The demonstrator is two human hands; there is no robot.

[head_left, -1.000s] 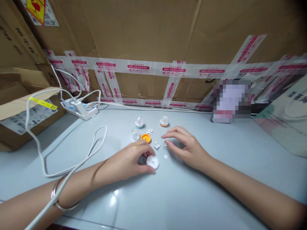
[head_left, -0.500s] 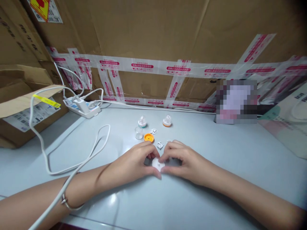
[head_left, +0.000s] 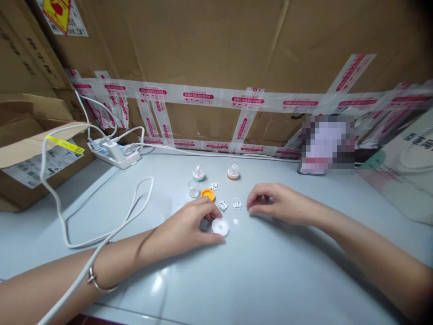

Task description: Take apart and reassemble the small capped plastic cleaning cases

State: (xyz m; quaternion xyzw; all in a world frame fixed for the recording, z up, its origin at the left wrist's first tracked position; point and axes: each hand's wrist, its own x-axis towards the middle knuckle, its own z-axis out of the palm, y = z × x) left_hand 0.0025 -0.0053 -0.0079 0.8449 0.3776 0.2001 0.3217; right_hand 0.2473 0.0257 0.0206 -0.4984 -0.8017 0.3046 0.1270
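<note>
My left hand (head_left: 203, 221) grips a white round disc (head_left: 220, 227) with a scalloped edge and a small centre mark, thumb and fingers at its rim. To the right, my right hand (head_left: 272, 201) rests low over the table, thumb and fingertips drawn together; whatever they hold, if anything, is hidden. Between the hands lie a tiny white round piece (head_left: 236, 221) and a white cut-out plastic piece (head_left: 237, 203). A similar white piece (head_left: 223, 206) sits beyond the disc. Behind my left fingers are an orange round cap (head_left: 208, 194), another white cut-out piece (head_left: 214, 186) and a clear cup (head_left: 194, 188).
Two small clear-domed items stand farther back, one with a teal base (head_left: 199, 173), one with an orange base (head_left: 233, 172). A white cable (head_left: 101, 238) loops over my left forearm from a power strip (head_left: 117, 155). Cardboard boxes (head_left: 209, 49) and a pixelated phone-like object (head_left: 324, 146) line the back.
My right hand has let go of the white disc and moved right and away from me. The tiny round piece and a cut-out piece are now uncovered. My left hand keeps the disc.
</note>
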